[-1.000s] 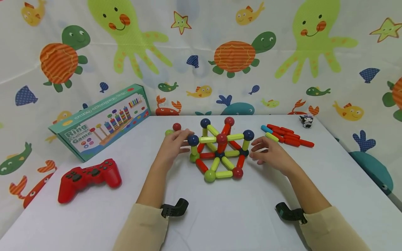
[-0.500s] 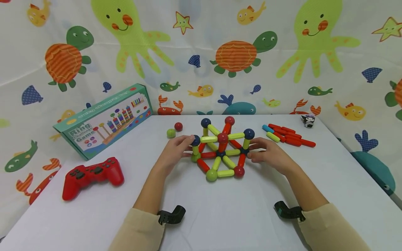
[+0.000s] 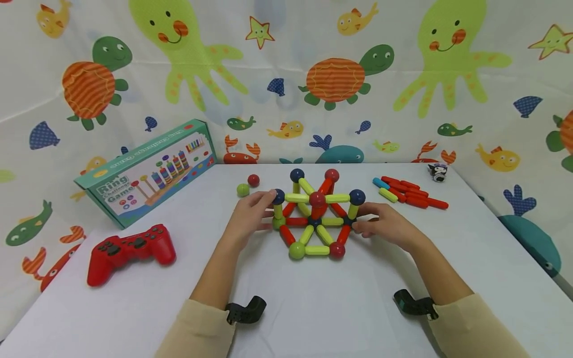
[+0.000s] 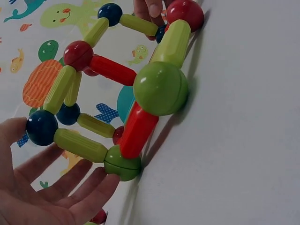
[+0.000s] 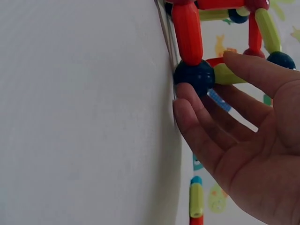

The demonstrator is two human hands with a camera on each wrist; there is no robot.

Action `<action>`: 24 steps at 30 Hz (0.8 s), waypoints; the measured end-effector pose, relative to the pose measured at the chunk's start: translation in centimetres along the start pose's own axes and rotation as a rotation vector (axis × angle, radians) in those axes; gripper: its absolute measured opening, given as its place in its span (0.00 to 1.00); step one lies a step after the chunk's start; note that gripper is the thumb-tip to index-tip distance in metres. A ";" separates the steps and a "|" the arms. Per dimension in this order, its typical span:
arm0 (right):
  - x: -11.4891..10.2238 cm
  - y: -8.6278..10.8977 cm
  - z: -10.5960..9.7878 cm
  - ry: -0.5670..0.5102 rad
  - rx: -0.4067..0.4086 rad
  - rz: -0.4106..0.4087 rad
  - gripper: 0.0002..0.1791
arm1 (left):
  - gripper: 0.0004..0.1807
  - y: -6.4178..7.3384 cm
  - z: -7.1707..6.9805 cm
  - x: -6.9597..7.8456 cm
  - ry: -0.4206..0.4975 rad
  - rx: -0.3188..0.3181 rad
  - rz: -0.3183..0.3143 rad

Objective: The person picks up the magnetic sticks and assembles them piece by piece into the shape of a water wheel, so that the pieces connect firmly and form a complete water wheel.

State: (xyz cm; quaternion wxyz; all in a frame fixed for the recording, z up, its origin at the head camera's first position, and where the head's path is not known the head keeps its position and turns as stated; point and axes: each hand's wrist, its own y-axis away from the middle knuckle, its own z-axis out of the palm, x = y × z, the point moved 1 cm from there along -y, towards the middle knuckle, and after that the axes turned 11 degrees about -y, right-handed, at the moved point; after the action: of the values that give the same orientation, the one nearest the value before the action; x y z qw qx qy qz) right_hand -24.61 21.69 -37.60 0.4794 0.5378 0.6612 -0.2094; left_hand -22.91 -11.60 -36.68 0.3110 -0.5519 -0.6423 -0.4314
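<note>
A magnetic stick-and-ball structure of red and yellow-green sticks with navy, red and green balls stands on the white table between both hands. My left hand is at its left side. In the left wrist view, the thumb touches an upper navy ball, and the extended fingers lie by a lower green ball. At the other side my right hand touches a lower navy ball with its fingertips. Its thumb reaches out beside a yellow-green stick.
Loose red sticks, with a blue and a yellow-green one, lie at the back right near a small figurine. A green ball and a red ball sit behind my left hand. A Ring Challenge Game box and red game controller are left.
My right hand has come in from a small gap to touch the structure, and the left thumb has settled at the upper navy ball. The structure has turned slightly.
</note>
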 end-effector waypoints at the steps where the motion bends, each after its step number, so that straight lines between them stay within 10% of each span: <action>1: 0.0 0.1 -0.1 0.005 -0.003 0.001 0.31 | 0.29 0.1 -0.1 0.1 0.026 -0.007 0.012; 16: 0.1 0.6 -0.5 -0.009 -0.013 0.017 0.30 | 0.25 -0.8 0.5 -0.6 0.302 -0.069 0.115; 20: 0.4 0.7 -0.9 -0.058 -0.078 0.025 0.33 | 0.26 -2.2 1.7 -0.6 0.488 -0.036 0.139; 24: 1.1 0.8 -1.2 -0.156 -0.185 0.017 0.30 | 0.25 -2.7 2.4 -0.7 0.407 0.092 0.090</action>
State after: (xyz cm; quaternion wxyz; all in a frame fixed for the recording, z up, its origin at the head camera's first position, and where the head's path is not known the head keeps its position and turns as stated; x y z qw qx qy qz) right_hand -24.29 23.46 -37.81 0.5788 0.4788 0.6338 -0.1848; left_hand -25.23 -9.84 -38.91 0.4782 -0.4667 -0.5599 -0.4899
